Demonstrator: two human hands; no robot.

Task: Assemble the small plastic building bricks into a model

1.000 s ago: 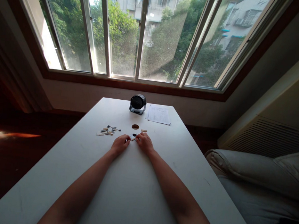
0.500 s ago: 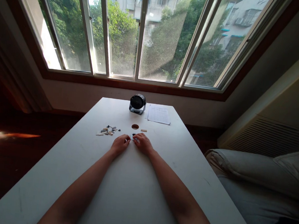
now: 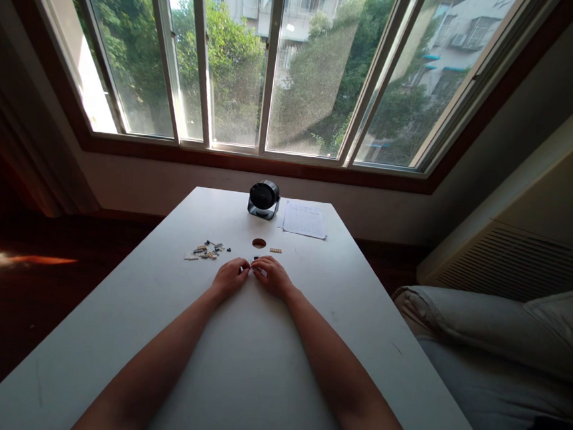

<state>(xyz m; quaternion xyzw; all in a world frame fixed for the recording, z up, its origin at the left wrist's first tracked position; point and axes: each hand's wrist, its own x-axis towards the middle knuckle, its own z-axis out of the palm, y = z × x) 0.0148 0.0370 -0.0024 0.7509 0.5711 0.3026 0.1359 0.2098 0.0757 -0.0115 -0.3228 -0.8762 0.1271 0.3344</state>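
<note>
My left hand [image 3: 232, 274] rests on the white table [image 3: 264, 360], its fingers curled in toward the centre. Opposite it, my right hand [image 3: 272, 275] bends over the same spot with its fingertips drawn together. Between the fingertips shows a small pale round piece [image 3: 251, 260] with a dark part, mostly covered by the right fingers; its kind is too small to make out. Both hands are closed at its edges. Left of them lies a loose pile of small building-brick-like pieces [image 3: 207, 251] in black, tan and white. A short tan studded strip [image 3: 276, 250] lies just beyond the right hand.
A round hole [image 3: 258, 243] opens in the tabletop beyond my hands. Farther back stand a black round device on a bracket [image 3: 264, 199] and a printed sheet [image 3: 306, 221]. A window [image 3: 309, 70] rises behind the table; a grey sofa [image 3: 497, 327] sits at the right.
My right fingers have shifted slightly left, over the small round piece, and now cover more of it. The left hand has hardly moved.
</note>
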